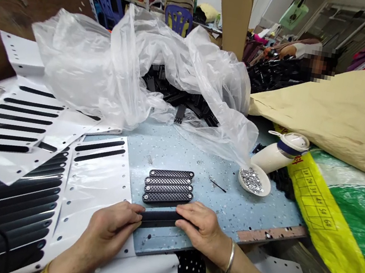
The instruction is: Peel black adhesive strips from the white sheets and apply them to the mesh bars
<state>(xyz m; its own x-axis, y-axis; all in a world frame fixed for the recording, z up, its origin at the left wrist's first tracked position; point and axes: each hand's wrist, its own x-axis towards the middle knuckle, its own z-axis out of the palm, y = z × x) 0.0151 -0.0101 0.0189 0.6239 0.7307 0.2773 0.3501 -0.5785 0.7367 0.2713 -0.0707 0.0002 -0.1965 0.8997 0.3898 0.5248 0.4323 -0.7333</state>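
Observation:
Both hands hold one long black plastic strip (158, 217) flat at the near edge of the blue table (180, 150). My left hand (110, 227) grips its left end and my right hand (199, 228) presses on its right end. Just beyond the strip lie several black textured strips (168, 187) side by side in a row. White slotted metal plates (97, 178) lie to the left of my left hand, some with black strips fitted in their slots.
A clear plastic bag (138, 67) holding a heap of black strips fills the table's far side. A small white dish of silvery screws (254, 180) and a tipped white bottle (280, 151) sit to the right, by a yellow-green sack (338, 215). Other people sit beyond.

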